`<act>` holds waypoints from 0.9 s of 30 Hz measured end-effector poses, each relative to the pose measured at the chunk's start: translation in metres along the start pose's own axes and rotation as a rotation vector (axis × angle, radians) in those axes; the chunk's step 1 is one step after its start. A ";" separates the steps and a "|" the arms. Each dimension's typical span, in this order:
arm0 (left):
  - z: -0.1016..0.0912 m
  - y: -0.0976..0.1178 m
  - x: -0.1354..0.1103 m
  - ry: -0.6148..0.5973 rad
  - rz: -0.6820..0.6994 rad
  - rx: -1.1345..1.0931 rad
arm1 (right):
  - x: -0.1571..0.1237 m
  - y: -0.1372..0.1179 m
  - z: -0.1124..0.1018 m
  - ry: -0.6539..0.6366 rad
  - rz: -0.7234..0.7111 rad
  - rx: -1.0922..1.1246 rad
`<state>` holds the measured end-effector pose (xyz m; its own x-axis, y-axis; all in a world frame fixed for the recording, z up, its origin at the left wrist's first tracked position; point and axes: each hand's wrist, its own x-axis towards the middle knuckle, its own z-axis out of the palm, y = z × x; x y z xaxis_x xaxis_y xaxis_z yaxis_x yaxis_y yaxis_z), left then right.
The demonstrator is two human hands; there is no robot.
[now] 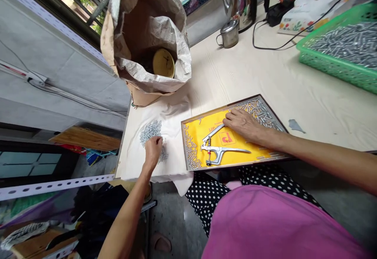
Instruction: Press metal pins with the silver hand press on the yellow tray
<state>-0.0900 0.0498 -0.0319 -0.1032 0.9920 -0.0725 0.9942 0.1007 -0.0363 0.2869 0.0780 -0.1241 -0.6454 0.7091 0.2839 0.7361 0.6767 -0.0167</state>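
My left hand (153, 151) is closed in a pinch over a heap of small silvery metal parts (150, 130) on white cloth. What sits between its fingertips is too small to make out. A shallow tray (186, 149) with a yellow lining lies to the right, with metal pins (260, 111) gathered along its sides. Inside it are silver hand pliers (218, 151) with a spring and a small red part near the jaws. My right hand (241, 124) is closed at the end of their upper handle, hiding its tip. The lower handle rests free over the yellow lining.
Behind the heap stands a large paper sack (147, 88) with a round yellowish object (163, 63) inside. A green basket (332, 60) full of metal pins is at the right. A lidded metal cup (229, 34), a kettle (242, 3) and a black cable (273, 49) are farther back.
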 end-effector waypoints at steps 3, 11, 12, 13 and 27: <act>0.001 0.038 -0.024 -0.067 0.070 -0.392 | 0.001 0.000 0.002 -0.009 0.015 -0.007; 0.016 0.113 -0.080 -0.127 0.484 -0.177 | 0.005 -0.002 0.000 -0.051 0.059 -0.016; 0.016 0.113 -0.081 -0.146 0.475 -0.180 | 0.005 -0.002 -0.002 -0.055 0.063 -0.007; 0.016 0.112 -0.081 -0.158 0.460 -0.218 | 0.005 -0.002 -0.004 -0.058 0.064 0.003; 0.020 0.145 -0.078 -0.363 0.111 -0.937 | -0.004 0.034 -0.039 -0.049 -0.029 -0.029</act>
<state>0.0617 -0.0149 -0.0514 0.1437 0.9321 -0.3323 0.6051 0.1830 0.7748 0.3222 0.0909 -0.0886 -0.6756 0.6984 0.2362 0.7218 0.6918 0.0189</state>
